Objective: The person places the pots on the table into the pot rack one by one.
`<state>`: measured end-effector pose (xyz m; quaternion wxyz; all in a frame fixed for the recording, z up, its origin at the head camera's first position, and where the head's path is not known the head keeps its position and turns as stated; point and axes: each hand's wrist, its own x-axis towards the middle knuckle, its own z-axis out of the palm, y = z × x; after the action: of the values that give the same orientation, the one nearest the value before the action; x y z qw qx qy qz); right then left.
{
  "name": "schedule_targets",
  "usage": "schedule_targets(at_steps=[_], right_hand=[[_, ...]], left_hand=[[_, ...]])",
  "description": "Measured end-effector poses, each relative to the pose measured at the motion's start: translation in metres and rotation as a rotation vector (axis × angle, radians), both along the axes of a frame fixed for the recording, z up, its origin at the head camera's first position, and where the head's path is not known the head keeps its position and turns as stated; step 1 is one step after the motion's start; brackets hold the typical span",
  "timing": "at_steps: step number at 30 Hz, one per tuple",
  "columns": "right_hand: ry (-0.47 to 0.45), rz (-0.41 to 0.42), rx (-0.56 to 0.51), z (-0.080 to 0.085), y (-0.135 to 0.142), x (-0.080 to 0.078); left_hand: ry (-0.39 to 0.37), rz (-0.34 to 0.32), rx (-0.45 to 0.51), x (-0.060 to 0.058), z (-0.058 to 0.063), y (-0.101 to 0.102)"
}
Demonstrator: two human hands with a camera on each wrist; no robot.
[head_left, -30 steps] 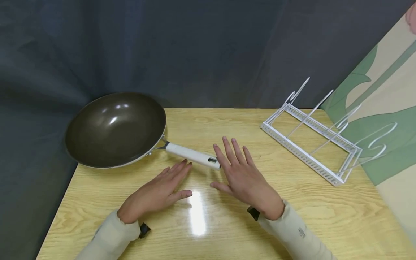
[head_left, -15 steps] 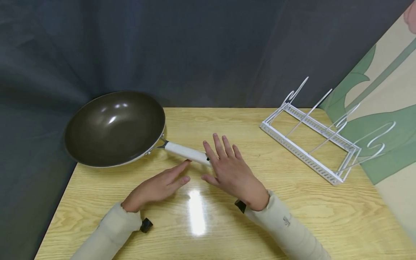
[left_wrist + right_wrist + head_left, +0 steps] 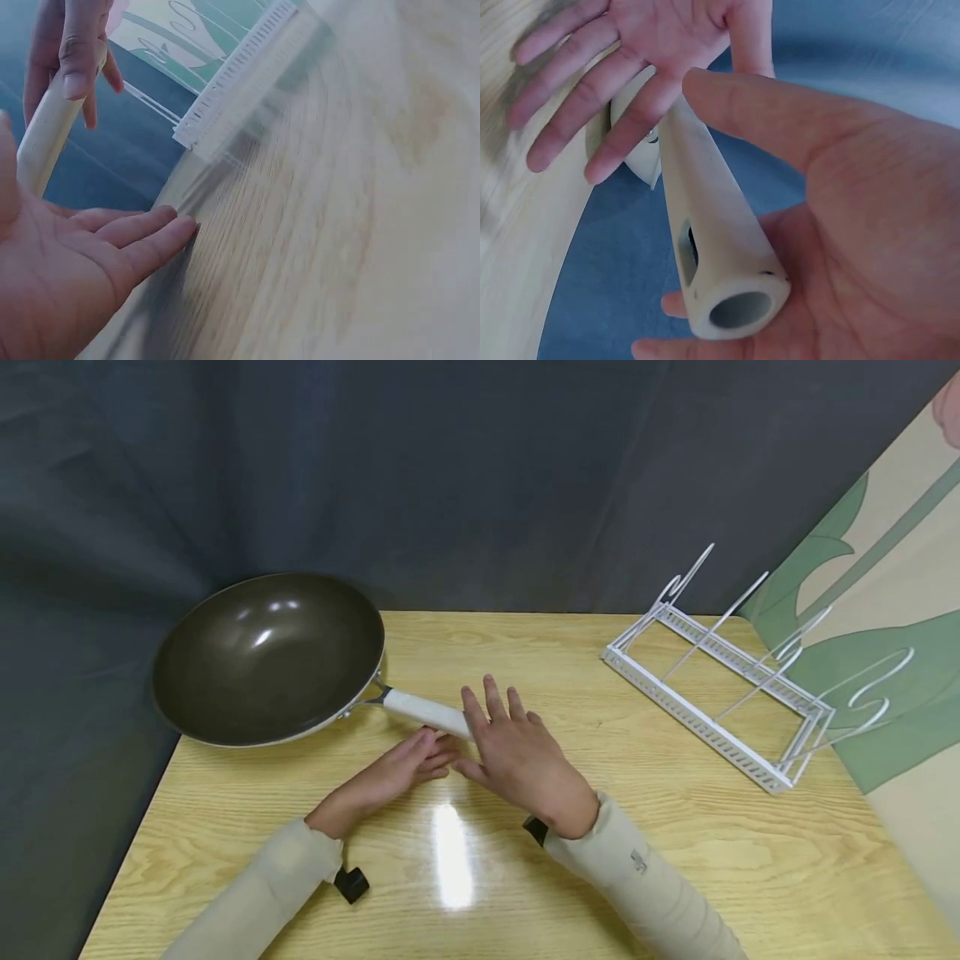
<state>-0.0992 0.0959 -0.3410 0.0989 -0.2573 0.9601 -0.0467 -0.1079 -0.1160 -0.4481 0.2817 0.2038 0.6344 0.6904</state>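
Observation:
A wok [image 3: 262, 681] with a dark brown inside and pale rim stands at the table's left. Its white handle [image 3: 423, 712] points right and toward me. My right hand [image 3: 521, 768] lies over the handle's end, fingers straight and thumb apart. In the right wrist view the handle's hollow end [image 3: 741, 307] sits against the right palm and fingers. My left hand [image 3: 393, 772] is just below the handle's middle, palm turned up and fingers extended. In the left wrist view its fingers [image 3: 154, 244] hold nothing; whether they touch the handle is hard to tell.
A white wire rack [image 3: 693, 718] with upright curled dividers stands on the right of the wooden table [image 3: 787, 868]. A dark curtain [image 3: 480, 485] hangs behind, and a wall painted with green leaves [image 3: 900, 685] borders the right.
My right hand has moved left over the handle's end. The left hand has moved slightly right and rolled from palm down to palm up. The wok and rack have stayed put.

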Motion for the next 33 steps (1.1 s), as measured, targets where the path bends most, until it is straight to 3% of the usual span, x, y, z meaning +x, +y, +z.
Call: schedule_targets(at_steps=[3,8,12,18,25,33], right_hand=[[-0.018,-0.004,0.003,-0.001,-0.002,-0.001],[-0.021,-0.004,0.037,-0.003,-0.005,-0.005],[-0.025,-0.014,0.057,-0.003,-0.007,-0.009],[-0.008,-0.016,0.038,-0.006,-0.010,-0.012],[0.021,0.010,0.052,-0.005,-0.016,-0.018],[-0.038,0.025,0.050,-0.004,-0.026,-0.026]], left_hand=[[-0.125,0.073,0.092,0.001,-0.002,0.002],[-0.353,0.187,0.347,-0.003,-0.001,0.005],[-0.435,0.242,0.483,-0.008,0.000,0.008],[-0.508,0.411,0.618,-0.015,-0.003,0.018],[-0.462,0.608,0.768,-0.028,-0.001,0.031],[-0.480,0.664,0.933,-0.031,0.005,0.037]])
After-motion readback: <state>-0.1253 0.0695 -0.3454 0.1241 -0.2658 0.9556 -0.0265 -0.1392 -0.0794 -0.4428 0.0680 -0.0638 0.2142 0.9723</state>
